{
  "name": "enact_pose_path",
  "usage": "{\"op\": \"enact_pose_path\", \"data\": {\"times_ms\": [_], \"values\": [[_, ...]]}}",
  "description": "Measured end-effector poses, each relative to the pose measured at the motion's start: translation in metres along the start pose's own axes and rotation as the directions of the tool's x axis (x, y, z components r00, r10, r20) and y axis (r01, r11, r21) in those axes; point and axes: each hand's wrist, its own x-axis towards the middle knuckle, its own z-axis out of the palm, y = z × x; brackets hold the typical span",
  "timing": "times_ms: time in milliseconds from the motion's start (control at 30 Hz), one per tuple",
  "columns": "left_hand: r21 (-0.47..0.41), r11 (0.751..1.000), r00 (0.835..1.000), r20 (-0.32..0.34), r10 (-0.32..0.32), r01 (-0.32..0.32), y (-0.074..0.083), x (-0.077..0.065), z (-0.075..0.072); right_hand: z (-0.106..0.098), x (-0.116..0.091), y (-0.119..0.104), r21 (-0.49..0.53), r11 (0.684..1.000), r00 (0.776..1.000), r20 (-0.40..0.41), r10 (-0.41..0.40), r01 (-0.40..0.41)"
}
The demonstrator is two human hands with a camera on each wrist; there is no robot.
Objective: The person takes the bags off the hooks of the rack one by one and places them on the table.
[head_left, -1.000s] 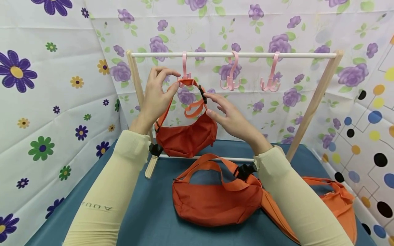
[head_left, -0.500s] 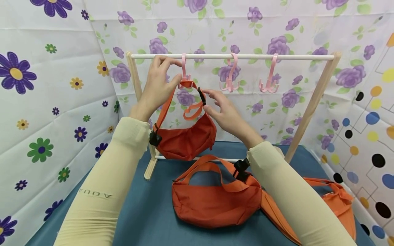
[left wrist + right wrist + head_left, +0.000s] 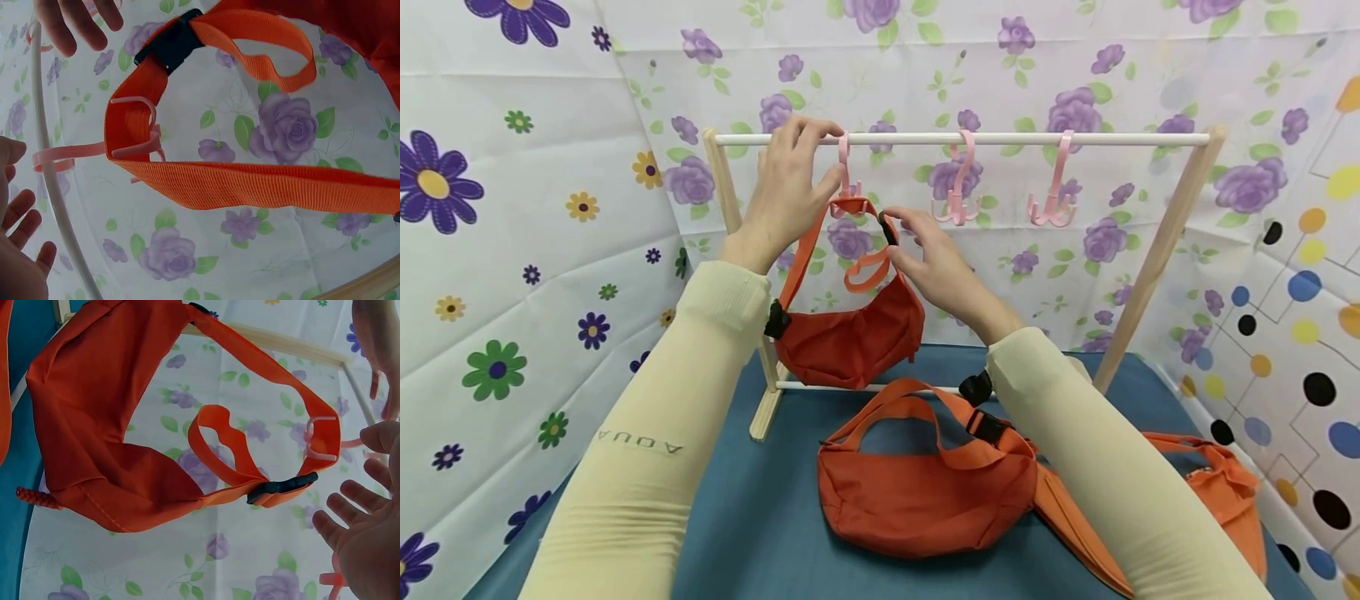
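An orange-red waist bag hangs by its orange strap from the leftmost pink hook on the white rail. The strap's top loop sits over the hook's prongs, and a black buckle joins it on the right. My left hand is up beside this hook, fingers loosely bent and holding nothing, fingertips close to the rail. To the right of the strap, my right hand has its fingers spread near the buckle, with nothing in its grasp. Both palms show apart from the strap in the wrist views.
Two more pink hooks, a middle one and a right one, hang on the rail of a wooden stand. A second orange-red bag lies on the blue cloth in front. An orange bag lies at the right, partly behind my right sleeve.
My left hand has let go of the strap at the hook and risen toward the rail. My right hand has shifted slightly up and left beside the buckle. The bag stays hanging.
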Motion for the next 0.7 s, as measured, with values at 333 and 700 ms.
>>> {"op": "enact_pose_path", "data": {"times_ms": [333,700], "values": [[0.059,0.998,0.999,0.014,0.034,-0.035,-0.005,0.012,0.002,0.001,0.006,0.001,-0.027,0.999,0.999,-0.002,0.039,-0.039],[0.12,0.989,0.994,0.076,0.075,-0.084,-0.01,0.023,0.005,0.002,0.017,0.001,-0.082,0.995,0.995,0.084,0.059,-0.052]]}}
